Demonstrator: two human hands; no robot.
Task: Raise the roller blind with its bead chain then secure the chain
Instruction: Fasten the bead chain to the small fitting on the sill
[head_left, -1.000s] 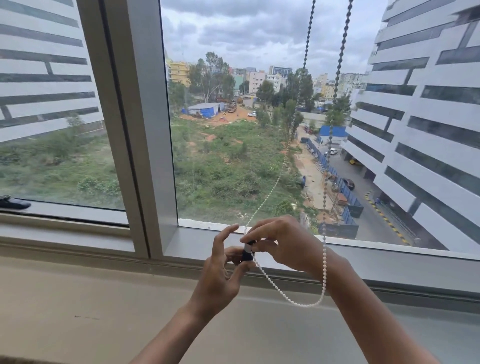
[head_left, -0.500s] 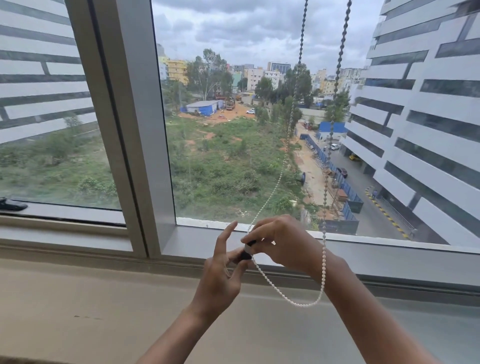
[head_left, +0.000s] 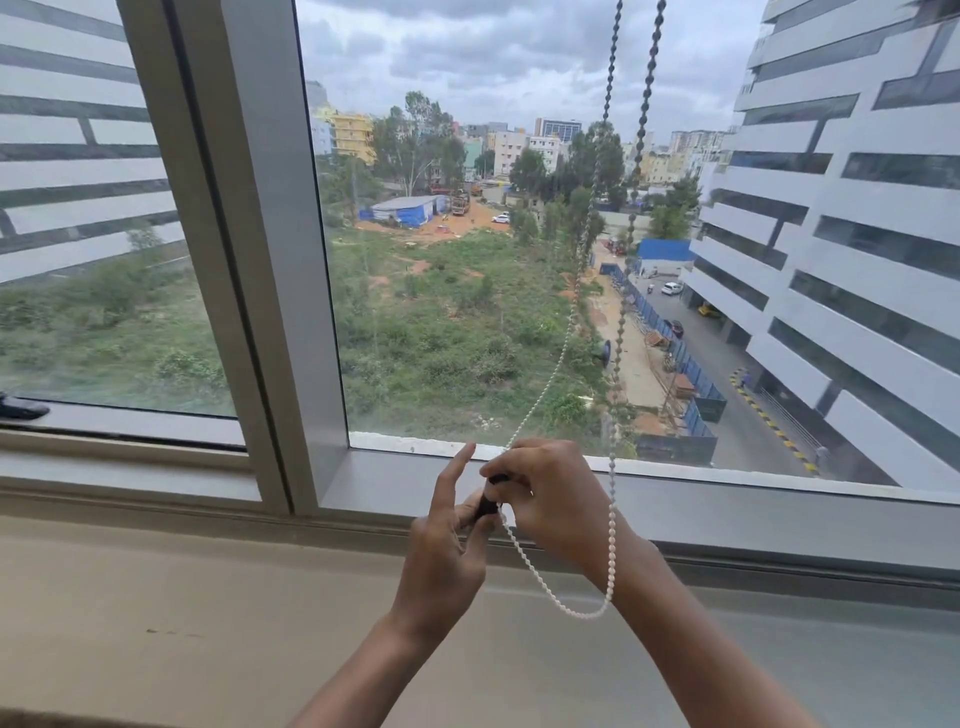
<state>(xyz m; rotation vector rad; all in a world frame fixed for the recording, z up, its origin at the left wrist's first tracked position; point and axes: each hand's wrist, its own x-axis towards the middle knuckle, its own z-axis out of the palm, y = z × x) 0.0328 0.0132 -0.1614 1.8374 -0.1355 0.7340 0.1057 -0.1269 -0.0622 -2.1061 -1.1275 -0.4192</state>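
A white bead chain (head_left: 613, 535) hangs in two strands from above the frame and loops down below my wrists. A small black clip (head_left: 487, 503) sits between my hands in front of the window sill. My right hand (head_left: 550, 499) pinches the chain's left strand at the clip's top. My left hand (head_left: 447, 540) holds the clip from below, with its index finger lifted. The roller blind itself is out of view above; the whole pane is uncovered.
A grey window mullion (head_left: 270, 260) stands left of my hands. The sill (head_left: 779, 514) runs along the pane's base, above a beige ledge (head_left: 182, 597). A black handle (head_left: 21, 408) sits at the far left.
The hands stay together on the clip and chain. The view has shifted slightly; the left index finger has straightened upward a little.
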